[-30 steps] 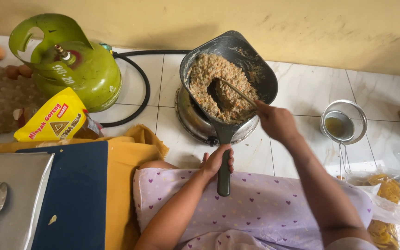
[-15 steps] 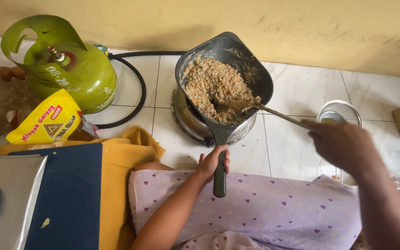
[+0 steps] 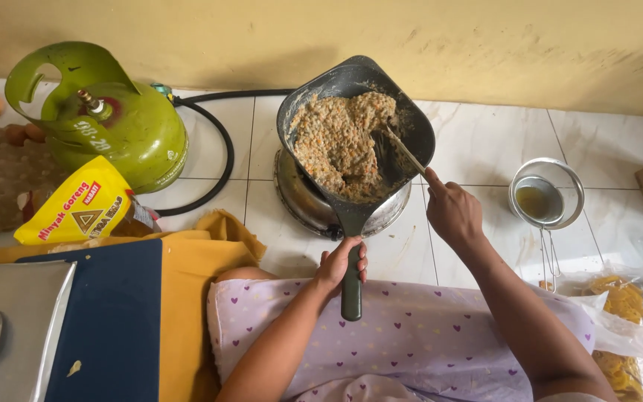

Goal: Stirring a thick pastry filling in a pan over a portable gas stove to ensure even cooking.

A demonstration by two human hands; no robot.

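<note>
in the head view the left hand (image 3: 340,260) has its fingers clenched round the dark handle of the pan (image 3: 356,126), which sits tilted on the burner (image 3: 314,205) on the tiled floor; loaded with thick grainy batter (image 3: 336,141) it likely feels front-heavy, so a grip near the bowl would suit. its long axis runs from the person toward the wall, handle nearest. the right hand (image 3: 452,212) pinches a thin spoon (image 3: 405,151) reaching into the mix.

1. The frying pan (image 3: 355,126) is sitting on the stove (image 3: 314,201).
2. The gas cylinder (image 3: 106,119) is standing left of it.
3. The strainer (image 3: 545,197) is lying to the right.
</note>
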